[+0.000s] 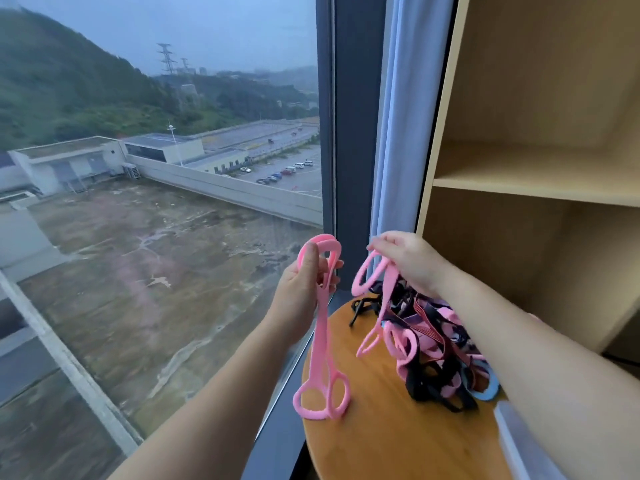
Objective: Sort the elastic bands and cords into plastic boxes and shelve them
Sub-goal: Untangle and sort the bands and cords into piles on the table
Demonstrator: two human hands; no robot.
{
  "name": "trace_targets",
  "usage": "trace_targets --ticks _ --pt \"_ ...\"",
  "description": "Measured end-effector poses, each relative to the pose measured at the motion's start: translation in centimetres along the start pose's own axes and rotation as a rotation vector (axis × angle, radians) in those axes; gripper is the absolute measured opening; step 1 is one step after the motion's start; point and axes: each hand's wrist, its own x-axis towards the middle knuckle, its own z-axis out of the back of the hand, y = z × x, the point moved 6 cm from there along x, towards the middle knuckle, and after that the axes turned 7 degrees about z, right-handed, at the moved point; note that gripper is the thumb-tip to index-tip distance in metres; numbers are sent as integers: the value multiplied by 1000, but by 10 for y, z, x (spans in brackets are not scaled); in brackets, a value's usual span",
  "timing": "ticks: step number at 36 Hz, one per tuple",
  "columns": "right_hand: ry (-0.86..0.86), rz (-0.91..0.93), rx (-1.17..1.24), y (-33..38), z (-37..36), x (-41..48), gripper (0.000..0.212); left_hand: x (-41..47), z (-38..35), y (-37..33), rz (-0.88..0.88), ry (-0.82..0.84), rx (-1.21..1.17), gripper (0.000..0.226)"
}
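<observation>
- Left hand (304, 282) grips a pink looped elastic band (319, 341), which hangs just left of the round wooden table (363, 445).
- Right hand (412, 261) pinches a second pink looped band (385, 297) above the table.
- Tangled pile of pink, black and blue bands (433, 341) lies on the table.
- Clear plastic box (516, 441) sits at the table's right edge.

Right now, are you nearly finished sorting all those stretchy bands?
Not nearly. Done: nothing that shows; the shelves in view hold no boxes. In hand: the left hand grips one pink band, and the right hand pinches a second pink band over the pile. Left: most bands lie tangled on the round table, waiting for boxes and shelving.
</observation>
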Motion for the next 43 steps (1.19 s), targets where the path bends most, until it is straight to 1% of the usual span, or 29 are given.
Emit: trace_targets --ticks 2,3,6,8,11,12,14,15,17,19,21,22,24,27,30,34,35,36,38,39,40,43 --pt "8 76 -105 15 6 -2 14 3 -2 -2 -9 -5 8 58" --pt "-6 104 -121 21 10 -3 14 4 -3 -4 -11 -9 4 61" --pt "-46 181 -78 42 19 -7 14 5 -7 -12 -11 -23 -58 60" --pt "-115 228 15 58 27 -12 13 6 -11 -18 2 -31 -138 55" --pt "-235 307 291 79 38 -23 10 7 -18 -27 30 -32 -263 53" --pt "-250 328 371 85 40 -28 7 7 -21 -29 37 -29 -296 54" --pt "-262 344 490 92 37 -36 13 7 -26 -33 38 -15 -334 57" --pt "-274 335 529 92 34 -40 16 7 -30 -34 30 0 -349 58" --pt "-333 296 597 88 22 -47 17 4 -40 -38 1 32 -385 62" --pt "-403 241 681 80 6 -52 12 1 -51 -41 -31 74 -436 68" --pt "-486 172 753 68 -6 -56 5 -3 -59 -43 -43 131 -497 79" --pt "-525 134 765 62 -9 -58 3 -4 -62 -42 -43 150 -514 84" --pt "-599 65 704 52 -12 -60 4 -4 -64 -39 -57 174 -503 89" --pt "-667 6 632 42 -14 -63 6 -5 -69 -36 -84 194 -471 87" --pt "-707 -58 666 39 -15 -65 4 -9 -73 -36 -92 210 -414 77" --pt "-667 -148 708 36 -18 -69 6 -15 -75 -33 -49 221 -300 41" --pt "-647 -146 682 36 -18 -69 7 -15 -74 -32 -41 215 -289 37" --pt "-624 -122 593 36 -16 -69 8 -16 -73 -33 -36 200 -282 33" --pt "-542 -32 334 41 -9 -68 10 -16 -70 -37 -39 154 -279 25" --pt "-492 0 244 42 -6 -68 11 -16 -68 -41 -47 139 -272 22" --pt "-435 22 210 42 -4 -68 11 -16 -68 -46 -56 136 -256 22" --pt "-297 74 241 43 -1 -69 11 -18 -70 -54 -71 173 -197 26"
